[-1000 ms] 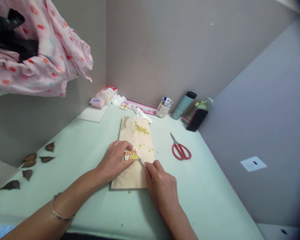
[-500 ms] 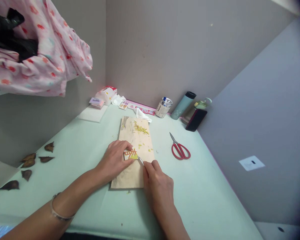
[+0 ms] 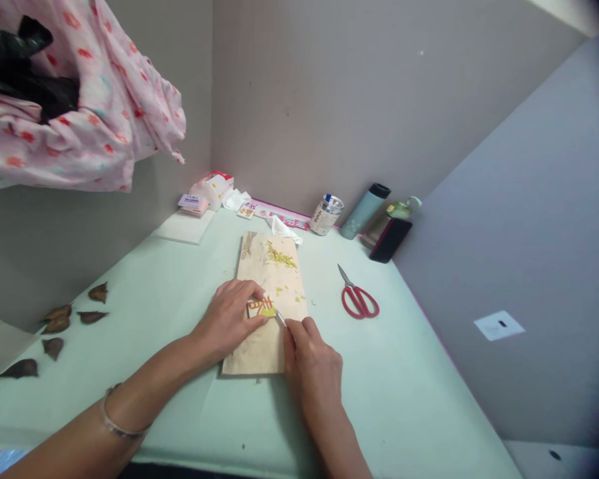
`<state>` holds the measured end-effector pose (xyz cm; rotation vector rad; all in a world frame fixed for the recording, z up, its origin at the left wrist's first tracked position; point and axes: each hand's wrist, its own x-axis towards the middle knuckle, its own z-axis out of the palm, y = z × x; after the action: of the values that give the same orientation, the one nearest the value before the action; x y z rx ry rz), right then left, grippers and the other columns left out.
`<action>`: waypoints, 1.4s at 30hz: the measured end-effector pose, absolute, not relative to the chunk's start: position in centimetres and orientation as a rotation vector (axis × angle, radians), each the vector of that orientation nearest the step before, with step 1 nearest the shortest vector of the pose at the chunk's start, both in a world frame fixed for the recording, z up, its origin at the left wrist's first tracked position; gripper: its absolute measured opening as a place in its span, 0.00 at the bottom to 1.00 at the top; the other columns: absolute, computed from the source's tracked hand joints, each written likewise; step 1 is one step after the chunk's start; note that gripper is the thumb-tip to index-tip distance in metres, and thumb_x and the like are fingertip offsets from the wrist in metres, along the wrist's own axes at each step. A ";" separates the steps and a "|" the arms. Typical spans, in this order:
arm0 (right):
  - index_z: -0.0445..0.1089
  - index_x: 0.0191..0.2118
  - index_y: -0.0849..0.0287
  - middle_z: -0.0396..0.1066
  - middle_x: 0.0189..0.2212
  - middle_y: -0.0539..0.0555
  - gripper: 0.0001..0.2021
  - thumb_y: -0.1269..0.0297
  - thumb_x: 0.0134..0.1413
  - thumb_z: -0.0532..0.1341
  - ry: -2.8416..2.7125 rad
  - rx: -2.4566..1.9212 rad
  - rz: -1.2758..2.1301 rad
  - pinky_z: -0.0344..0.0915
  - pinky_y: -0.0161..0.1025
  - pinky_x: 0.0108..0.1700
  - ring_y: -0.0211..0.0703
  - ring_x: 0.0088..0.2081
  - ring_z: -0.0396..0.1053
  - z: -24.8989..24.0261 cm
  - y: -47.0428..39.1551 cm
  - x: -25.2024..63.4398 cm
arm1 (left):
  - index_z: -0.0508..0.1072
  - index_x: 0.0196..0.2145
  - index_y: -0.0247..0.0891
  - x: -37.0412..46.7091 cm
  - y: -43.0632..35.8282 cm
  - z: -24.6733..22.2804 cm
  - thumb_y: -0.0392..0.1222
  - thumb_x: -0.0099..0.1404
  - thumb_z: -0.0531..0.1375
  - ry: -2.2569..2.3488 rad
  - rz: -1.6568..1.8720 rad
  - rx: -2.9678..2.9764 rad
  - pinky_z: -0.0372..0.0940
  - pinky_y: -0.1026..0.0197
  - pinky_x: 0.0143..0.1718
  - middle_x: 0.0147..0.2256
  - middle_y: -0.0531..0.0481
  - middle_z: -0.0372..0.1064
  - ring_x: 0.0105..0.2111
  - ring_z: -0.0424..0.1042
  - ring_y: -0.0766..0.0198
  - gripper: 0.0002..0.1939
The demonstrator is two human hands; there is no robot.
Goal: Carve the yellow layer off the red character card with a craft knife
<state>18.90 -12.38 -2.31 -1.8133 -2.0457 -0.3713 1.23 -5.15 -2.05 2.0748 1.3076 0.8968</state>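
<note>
A wooden board [image 3: 267, 352] lies on the pale green table. On it my left hand [image 3: 229, 314] grips a small carved piece [image 3: 262, 307] with red-orange and yellow-green markings, thumb at the near edge and fingertips at the far edge. My right hand [image 3: 313, 362] is closed round a thin knife [image 3: 280, 318], its tip at the right edge of the piece. Yellow-green shavings [image 3: 281, 257] are heaped on the board's far part, with a few scattered bits nearer the piece. The knife's handle is mostly hidden in my right hand.
Red-handled scissors [image 3: 360, 302] lie to the right. Behind stand a jar [image 3: 326, 214], a blue bottle [image 3: 365, 211] and a phone [image 3: 391, 239]. Tissues [image 3: 283, 229] are beyond the board. Several dry brown husks [image 3: 90, 317] sit at the left. Pink cloth [image 3: 110, 113] hangs upper left.
My right hand has shifted very slightly left with the knife. My left hand and the piece keep almost the same place.
</note>
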 end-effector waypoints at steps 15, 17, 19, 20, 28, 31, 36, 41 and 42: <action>0.74 0.40 0.54 0.71 0.32 0.50 0.10 0.66 0.66 0.55 -1.979 -1.884 -0.199 0.42 0.37 0.23 0.35 0.20 0.63 -2.3 -12.5 18.6 | 0.68 0.39 0.43 1.2 -5.2 -2.2 0.37 0.59 0.64 1.325 0.884 2.051 0.59 0.49 0.52 0.43 0.51 0.72 0.48 0.67 0.51 0.11; 0.75 0.41 0.54 0.71 0.32 0.50 0.10 0.66 0.66 0.55 -1.968 -1.894 -0.161 0.43 0.37 0.23 0.36 0.21 0.65 -2.3 -12.5 18.7 | 0.68 0.39 0.43 1.1 -5.2 -2.2 0.36 0.58 0.64 1.329 0.878 2.049 0.59 0.49 0.53 0.43 0.51 0.72 0.48 0.67 0.51 0.12; 0.75 0.42 0.53 0.71 0.33 0.50 0.11 0.67 0.66 0.54 -1.968 -1.891 -0.115 0.45 0.36 0.24 0.36 0.24 0.67 -2.1 -12.5 18.9 | 0.68 0.39 0.43 1.1 -5.1 -2.2 0.36 0.58 0.64 1.328 0.874 2.048 0.59 0.49 0.53 0.43 0.52 0.72 0.48 0.67 0.52 0.12; 0.75 0.42 0.52 0.72 0.33 0.49 0.11 0.67 0.66 0.54 -1.977 -1.883 -0.088 0.47 0.36 0.25 0.36 0.25 0.68 -1.9 -12.5 19.1 | 0.68 0.39 0.43 1.1 -5.1 -2.2 0.36 0.58 0.64 1.327 0.872 2.047 0.59 0.49 0.53 0.43 0.52 0.72 0.48 0.67 0.52 0.12; 0.75 0.41 0.51 0.72 0.33 0.48 0.11 0.67 0.66 0.54 -2.024 -1.863 0.050 0.51 0.34 0.27 0.36 0.27 0.70 -1.2 -12.5 20.1 | 0.68 0.39 0.43 1.0 -5.0 -2.1 0.35 0.58 0.65 1.316 0.866 2.026 0.59 0.50 0.53 0.44 0.52 0.72 0.48 0.67 0.52 0.12; 0.75 0.41 0.52 0.72 0.34 0.49 0.11 0.68 0.66 0.54 -2.014 -1.882 0.021 0.50 0.35 0.26 0.37 0.27 0.69 -1.5 -12.3 19.9 | 0.68 0.39 0.43 1.0 -5.1 -2.0 0.36 0.58 0.64 1.311 0.867 2.024 0.59 0.51 0.52 0.44 0.52 0.72 0.48 0.66 0.52 0.12; 0.74 0.40 0.52 0.71 0.33 0.49 0.11 0.68 0.66 0.54 -2.033 -1.887 -0.043 0.47 0.37 0.25 0.37 0.24 0.68 -1.7 -12.1 19.5 | 0.68 0.39 0.43 1.1 -5.1 -2.0 0.36 0.58 0.64 1.305 0.871 2.026 0.59 0.50 0.52 0.44 0.52 0.72 0.48 0.66 0.52 0.12; 0.74 0.40 0.53 0.72 0.33 0.50 0.10 0.67 0.66 0.54 -2.042 -1.897 -0.116 0.45 0.36 0.23 0.36 0.22 0.65 -2.0 -12.1 19.3 | 0.68 0.40 0.42 1.2 -5.0 -2.3 0.37 0.59 0.64 1.303 0.881 2.032 0.59 0.50 0.52 0.43 0.51 0.71 0.47 0.66 0.53 0.11; 0.74 0.40 0.54 0.72 0.33 0.50 0.10 0.67 0.67 0.54 -2.043 -1.899 -0.130 0.44 0.36 0.23 0.36 0.21 0.64 -2.0 -12.1 19.2 | 0.68 0.40 0.42 1.1 -4.9 -2.3 0.37 0.59 0.64 1.303 0.882 2.032 0.59 0.50 0.52 0.43 0.51 0.71 0.47 0.66 0.53 0.12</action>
<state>19.23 -12.15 -2.04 -1.8986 -2.0430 -0.1303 1.14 -4.95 -2.28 2.0319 1.3034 0.8819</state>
